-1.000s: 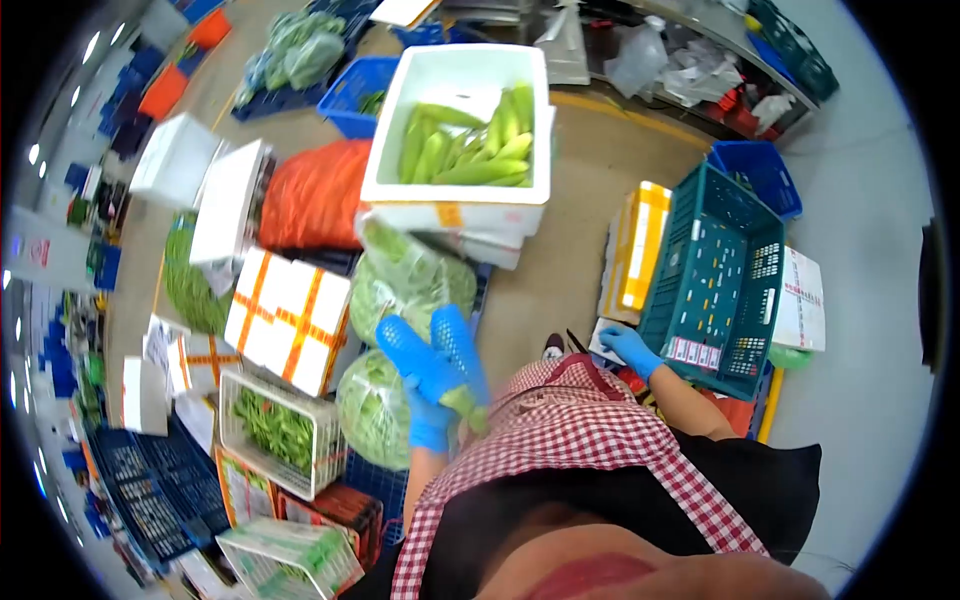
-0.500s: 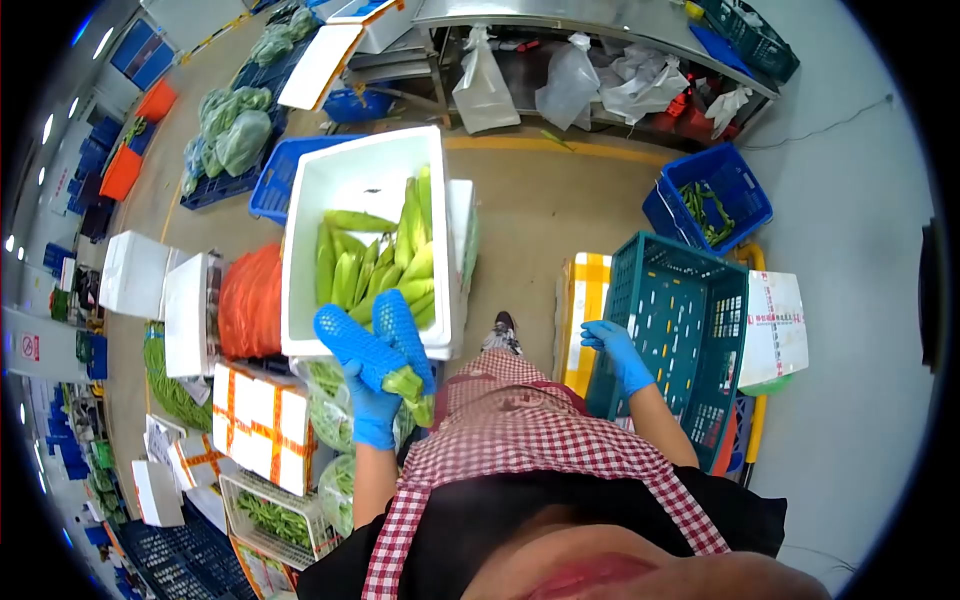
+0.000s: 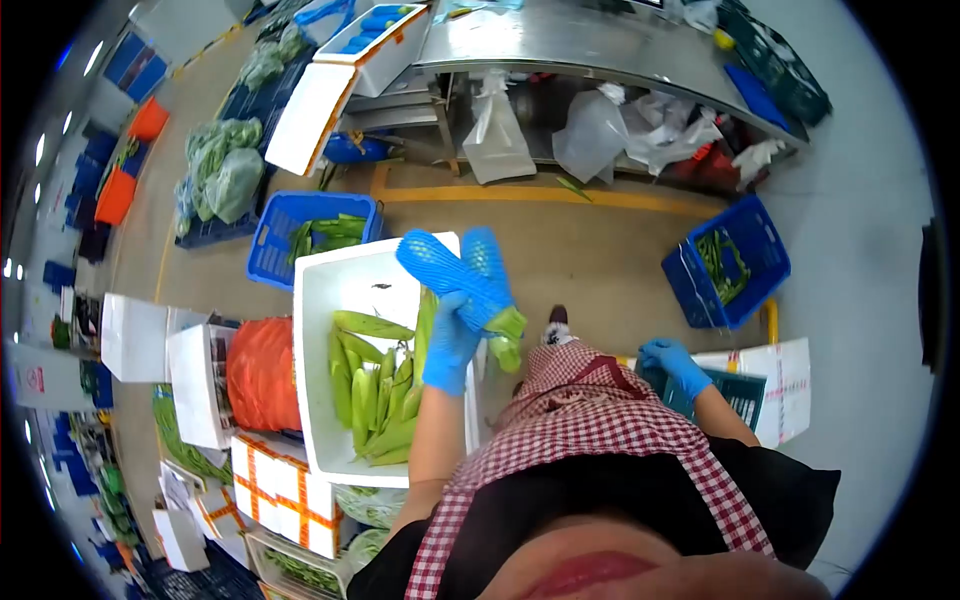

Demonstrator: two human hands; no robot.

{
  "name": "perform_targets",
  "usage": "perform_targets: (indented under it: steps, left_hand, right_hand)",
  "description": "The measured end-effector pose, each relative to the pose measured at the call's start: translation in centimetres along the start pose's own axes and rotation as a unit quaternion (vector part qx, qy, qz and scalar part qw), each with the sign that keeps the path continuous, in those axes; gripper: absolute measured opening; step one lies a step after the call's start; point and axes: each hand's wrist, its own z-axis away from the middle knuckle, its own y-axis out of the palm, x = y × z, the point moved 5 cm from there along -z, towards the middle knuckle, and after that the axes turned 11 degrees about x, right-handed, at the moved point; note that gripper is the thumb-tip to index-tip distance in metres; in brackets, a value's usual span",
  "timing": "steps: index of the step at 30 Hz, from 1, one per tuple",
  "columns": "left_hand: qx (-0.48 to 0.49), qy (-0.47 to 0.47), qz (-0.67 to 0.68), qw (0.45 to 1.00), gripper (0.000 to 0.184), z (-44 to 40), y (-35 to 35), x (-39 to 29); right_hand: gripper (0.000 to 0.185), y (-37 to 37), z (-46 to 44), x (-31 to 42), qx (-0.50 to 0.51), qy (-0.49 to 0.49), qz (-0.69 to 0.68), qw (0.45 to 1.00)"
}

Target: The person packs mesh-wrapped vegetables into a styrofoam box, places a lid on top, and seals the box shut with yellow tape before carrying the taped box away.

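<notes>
My left hand [image 3: 452, 343], in a blue glove, is closed round two green vegetables in blue foam netting [image 3: 462, 283], their bare green ends pointing down to the right. It is over the right edge of a white foam box [image 3: 315, 400] with several green corn cobs [image 3: 380, 385] inside. My right hand [image 3: 676, 367], also gloved in blue, hangs above a dark green crate [image 3: 738, 400]; its fingers are loosely bent, and nothing shows in them.
A steel table [image 3: 560, 42] stands ahead, with plastic bags [image 3: 590, 130] below. A blue crate of green vegetables [image 3: 308, 235] is beyond the foam box; another blue crate [image 3: 735, 265] stands right. A red net sack [image 3: 265, 375] and taped boxes [image 3: 285, 492] are at left.
The view has shifted forward, nearer the steel table. My left hand has moved from the cabbages past the foam box, still holding the netted vegetables. My right hand has come away from the teal crate's edge.
</notes>
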Motion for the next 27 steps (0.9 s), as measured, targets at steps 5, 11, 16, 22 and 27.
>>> perform_targets:
  steps: [5, 11, 16, 22, 27]
  left_hand:
    - [-0.022, -0.005, 0.094, 0.995, 0.057, -9.6, -1.5, 0.8]
    - [-0.076, 0.044, -0.011, 0.996, 0.059, -25.0, -1.7, -6.0]
    - [-0.105, 0.094, -0.030, 0.990, 0.053, -37.4, -3.4, -15.6]
    - [-0.145, 0.118, -0.192, 0.964, 0.041, -58.4, -4.5, -33.1]
    - [-0.210, 0.174, -0.314, 0.909, 0.032, -77.5, -14.4, -48.1]
  right_hand:
    - [0.019, -5.3, -11.7, 10.7, 0.006, -0.066, 0.056, 0.996]
    - [0.018, -13.5, -23.7, 16.3, 0.022, -0.053, 0.019, 0.998]
    - [0.016, -18.4, -31.6, 19.8, 0.012, 0.007, -0.025, 1.000]
    - [0.018, -23.7, -42.3, 20.8, -0.031, 0.039, -0.102, 0.994]
    - [0.019, -20.1, -45.3, 25.9, -0.101, 0.141, -0.067, 0.983]
